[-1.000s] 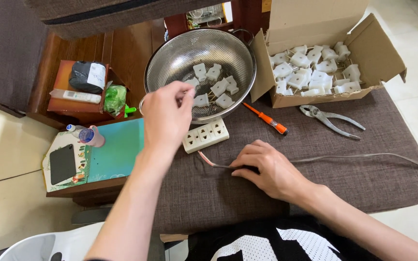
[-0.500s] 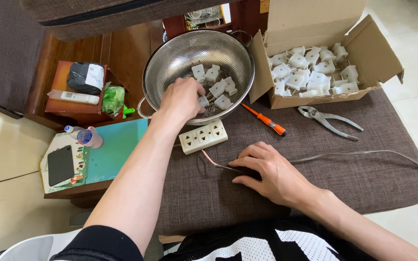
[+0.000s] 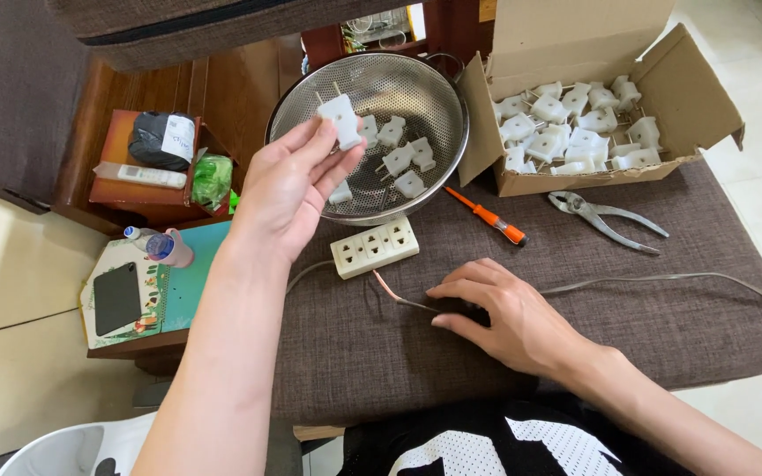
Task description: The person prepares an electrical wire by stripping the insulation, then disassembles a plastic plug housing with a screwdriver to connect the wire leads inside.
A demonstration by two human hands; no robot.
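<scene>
Lifted from colander, left hand pinches white plug, prongs at 11 o'clock; right hand pins cable, lying at 3 o'clock.

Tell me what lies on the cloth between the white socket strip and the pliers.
In the head view, an orange-handled screwdriver lies on the brown cloth between the white socket strip and the pliers, just below the metal colander.
</scene>
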